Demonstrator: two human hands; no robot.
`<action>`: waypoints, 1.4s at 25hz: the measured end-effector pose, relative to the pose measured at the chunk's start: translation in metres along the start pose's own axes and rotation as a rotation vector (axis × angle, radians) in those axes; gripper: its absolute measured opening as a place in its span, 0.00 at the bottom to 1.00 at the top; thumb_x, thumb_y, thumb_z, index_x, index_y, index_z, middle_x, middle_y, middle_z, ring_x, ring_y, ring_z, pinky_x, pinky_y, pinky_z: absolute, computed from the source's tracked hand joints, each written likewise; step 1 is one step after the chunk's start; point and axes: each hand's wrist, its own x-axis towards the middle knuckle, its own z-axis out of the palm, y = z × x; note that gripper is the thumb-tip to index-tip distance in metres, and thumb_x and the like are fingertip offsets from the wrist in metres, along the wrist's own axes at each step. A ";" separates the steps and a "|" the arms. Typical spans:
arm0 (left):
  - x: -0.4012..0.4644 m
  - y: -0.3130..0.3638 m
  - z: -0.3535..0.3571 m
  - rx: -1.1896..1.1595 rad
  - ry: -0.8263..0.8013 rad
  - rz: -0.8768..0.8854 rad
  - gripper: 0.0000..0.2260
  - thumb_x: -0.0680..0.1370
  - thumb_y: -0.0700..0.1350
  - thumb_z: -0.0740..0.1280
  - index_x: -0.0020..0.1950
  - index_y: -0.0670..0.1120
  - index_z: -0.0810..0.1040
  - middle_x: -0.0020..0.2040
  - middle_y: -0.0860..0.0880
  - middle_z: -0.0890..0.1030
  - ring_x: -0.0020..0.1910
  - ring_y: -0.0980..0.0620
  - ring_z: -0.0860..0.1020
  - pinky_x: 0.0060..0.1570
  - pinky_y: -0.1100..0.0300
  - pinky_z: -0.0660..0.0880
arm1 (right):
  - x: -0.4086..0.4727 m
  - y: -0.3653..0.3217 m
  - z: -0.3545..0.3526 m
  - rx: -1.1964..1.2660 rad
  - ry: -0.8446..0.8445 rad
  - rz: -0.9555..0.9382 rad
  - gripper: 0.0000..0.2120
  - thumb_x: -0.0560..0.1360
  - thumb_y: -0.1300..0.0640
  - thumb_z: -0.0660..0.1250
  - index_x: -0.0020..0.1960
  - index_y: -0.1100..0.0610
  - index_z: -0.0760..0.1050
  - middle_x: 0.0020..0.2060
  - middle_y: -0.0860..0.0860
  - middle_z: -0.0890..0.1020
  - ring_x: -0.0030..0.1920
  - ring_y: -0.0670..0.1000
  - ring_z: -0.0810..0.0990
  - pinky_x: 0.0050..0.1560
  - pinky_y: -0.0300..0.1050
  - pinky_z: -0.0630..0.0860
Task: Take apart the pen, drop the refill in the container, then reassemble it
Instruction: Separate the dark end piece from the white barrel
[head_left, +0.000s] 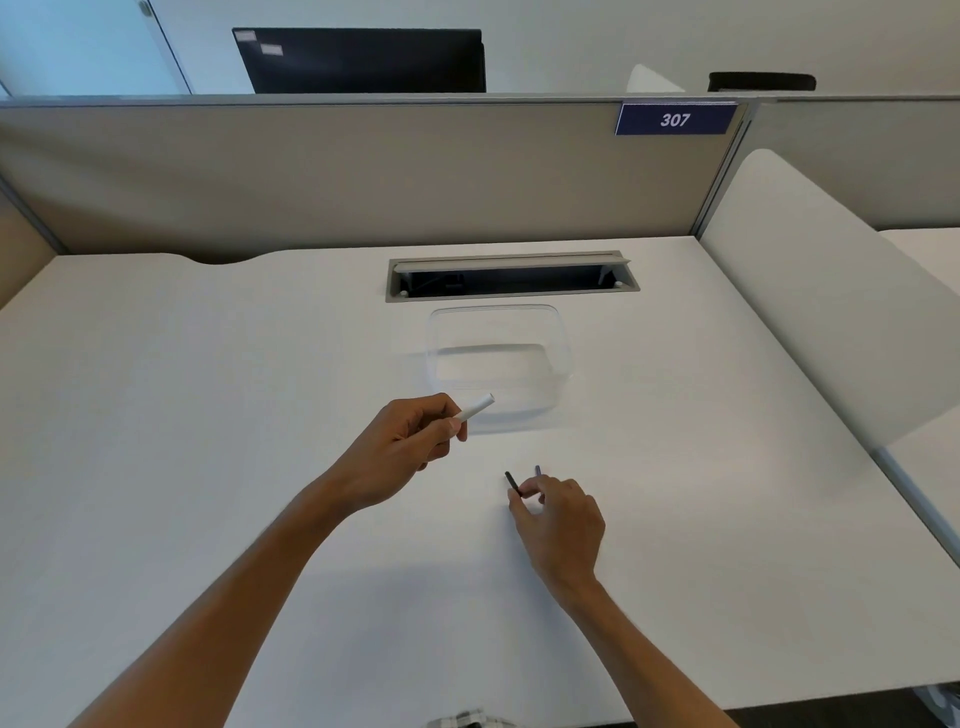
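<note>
The left hand was closed around a white pen barrel, whose open end pointed toward 2 o'clock, up at the near rim of the container. The right hand hovered low over the bench, thumb and fingers pinched on a thin dark piece that stuck out toward 11 o'clock; a second small purplish tip showed just beside it at 1 o'clock. Whether either was the refill was too small to tell.

The pen looked already apart, so the step in hand seemed to be carrying the refill to the container. The next move would call for lifting the slim part toward 12 o'clock and releasing it over the rim.

The container was clear, shallow and rectangular with rounded corners, and appeared to hold nothing.
</note>
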 end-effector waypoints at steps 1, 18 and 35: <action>0.000 0.000 0.000 0.000 0.001 -0.001 0.11 0.77 0.47 0.59 0.42 0.43 0.77 0.28 0.53 0.65 0.30 0.53 0.61 0.30 0.65 0.60 | -0.001 0.000 0.001 -0.011 -0.009 -0.009 0.10 0.61 0.57 0.83 0.33 0.52 0.82 0.27 0.47 0.82 0.28 0.53 0.80 0.31 0.45 0.74; 0.001 -0.001 0.008 0.020 0.004 -0.018 0.10 0.77 0.47 0.59 0.42 0.46 0.77 0.28 0.54 0.67 0.30 0.53 0.62 0.30 0.63 0.61 | -0.001 0.009 0.009 -0.114 -0.154 0.076 0.07 0.72 0.47 0.72 0.43 0.50 0.83 0.38 0.45 0.86 0.40 0.50 0.84 0.36 0.40 0.65; 0.001 -0.002 0.012 0.008 0.060 -0.037 0.09 0.82 0.44 0.59 0.47 0.42 0.76 0.29 0.48 0.72 0.26 0.51 0.68 0.29 0.62 0.66 | 0.008 0.006 -0.014 0.222 -0.074 -0.014 0.03 0.74 0.52 0.73 0.42 0.50 0.80 0.41 0.41 0.83 0.40 0.44 0.80 0.38 0.43 0.76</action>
